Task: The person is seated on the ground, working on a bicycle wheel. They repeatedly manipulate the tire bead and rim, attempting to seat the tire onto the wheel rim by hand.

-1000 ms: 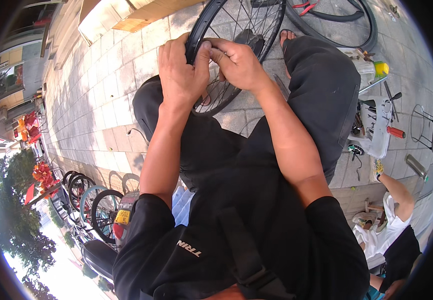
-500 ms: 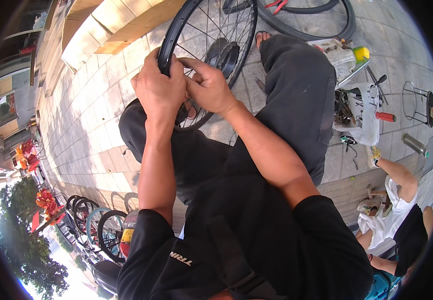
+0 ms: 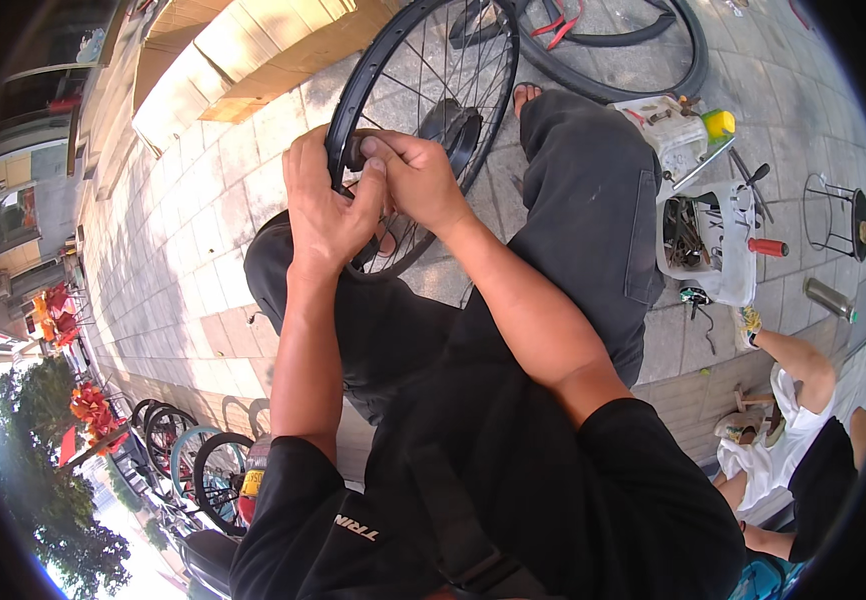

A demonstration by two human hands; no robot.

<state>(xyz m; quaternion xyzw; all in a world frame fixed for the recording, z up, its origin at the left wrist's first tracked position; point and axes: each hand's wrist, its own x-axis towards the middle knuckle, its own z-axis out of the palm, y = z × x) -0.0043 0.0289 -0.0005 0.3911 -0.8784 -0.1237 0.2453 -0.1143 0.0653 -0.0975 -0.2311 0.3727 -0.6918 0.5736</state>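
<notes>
A bare bicycle wheel with a black rim, thin spokes and a dark hub stands tilted between my knees. My left hand is wrapped round the near left part of its rim, thumb pointing toward the spokes. Close beside it, my right hand is closed at the inner side of the rim, thumb and fingers pinched together. A small dark piece shows at those fingertips; its kind is too hidden to tell. The lower rim passes partly behind my hands.
A loose black tyre lies beyond the wheel, with a red strip-like thing on it. At right are a white tool tub, a red-handled tool and a stool. Cardboard stands far left; a person sits lower right.
My left hand has turned, its thumb now apart from the rim. The right hand's fingers have shifted left against the rim. The dark piece has come into sight, and the view has tilted slightly.
</notes>
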